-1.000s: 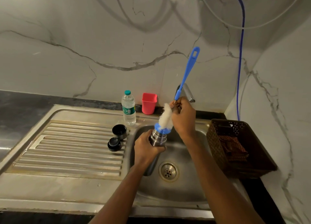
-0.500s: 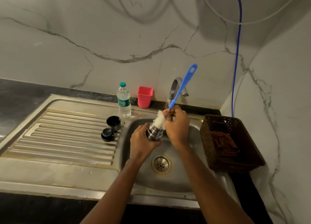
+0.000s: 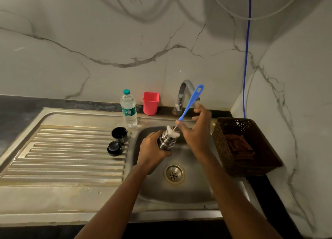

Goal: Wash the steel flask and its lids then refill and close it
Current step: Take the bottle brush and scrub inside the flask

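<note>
My left hand (image 3: 152,149) grips the steel flask (image 3: 166,141) and holds it tilted over the sink basin (image 3: 197,190). A bottle brush with a blue handle (image 3: 190,104) stands in the flask's mouth, with white bristles (image 3: 172,131) showing at the rim. My right hand (image 3: 196,131) is blurred just right of the brush with its fingers spread; the thumb tip is at the base of the handle. Two black lids stand on the drainboard left of the basin: a cup lid (image 3: 119,134) and a smaller stopper (image 3: 114,148).
A plastic water bottle (image 3: 128,109), a pink cup (image 3: 150,103) and the tap (image 3: 181,96) line the back edge. A brown perforated basket (image 3: 251,168) holding a brown cloth (image 3: 239,147) sits right of the basin. The ribbed drainboard (image 3: 71,149) lies to the left.
The brush has gone deeper into the flask, leaving only a tuft of bristles above the rim. My right hand's closed grip at the wire has opened into spread fingers.
</note>
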